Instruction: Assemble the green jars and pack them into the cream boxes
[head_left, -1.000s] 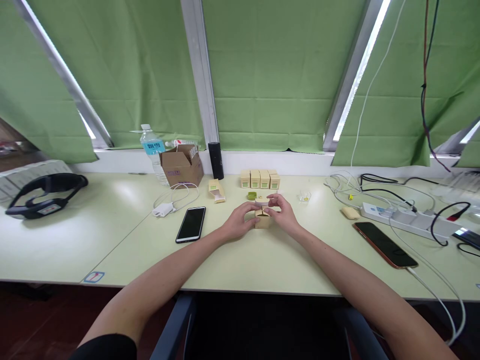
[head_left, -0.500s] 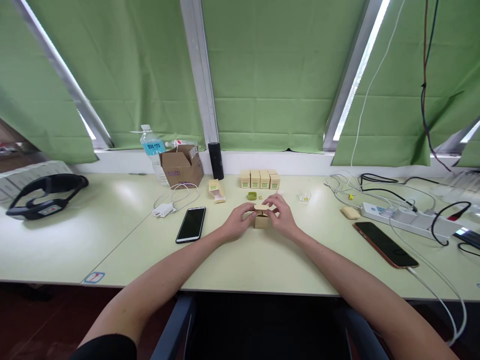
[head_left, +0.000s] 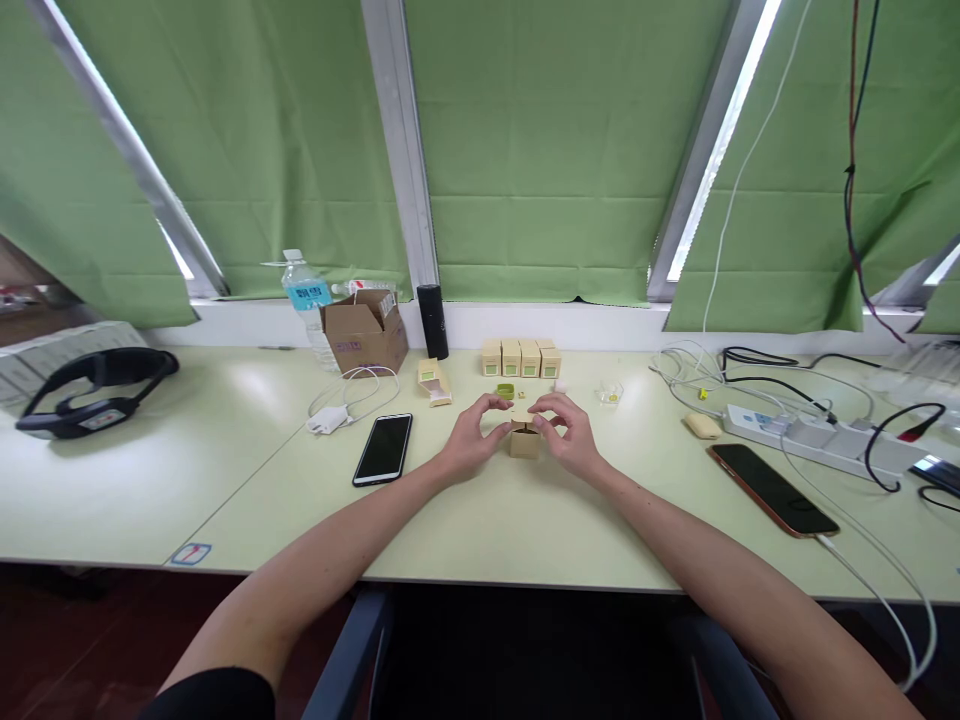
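Both forearms reach forward over the pale green table (head_left: 225, 470) and converge on a small tan carton (head_left: 524, 441) that stands upright near the middle of the tabletop, straight ahead at twelve o'clock from the person. The left hand (head_left: 472, 440) sits at nine o'clock of the carton, palm turned inward, fingers curled and arched over toward its top with the thumb close to its side; whether the fingertips actually press the card I cannot tell. The right hand (head_left: 568, 432) mirrors it at three o'clock, wrist low on the table, fingers bent and pinching at the carton's upper edge. Just beyond the hands, at twelve o'clock, lies a small green cap (head_left: 505, 391), and farther back a row of four matching cartons (head_left: 520, 358) stands side by side near the window ledge. At nine o'clock of the left hand a black phone (head_left: 383, 448) lies flat, with a white charger (head_left: 328, 420) beyond it. At three o'clock, well apart from the right hand, a second phone (head_left: 772, 489) rests beside a power strip (head_left: 814, 433)
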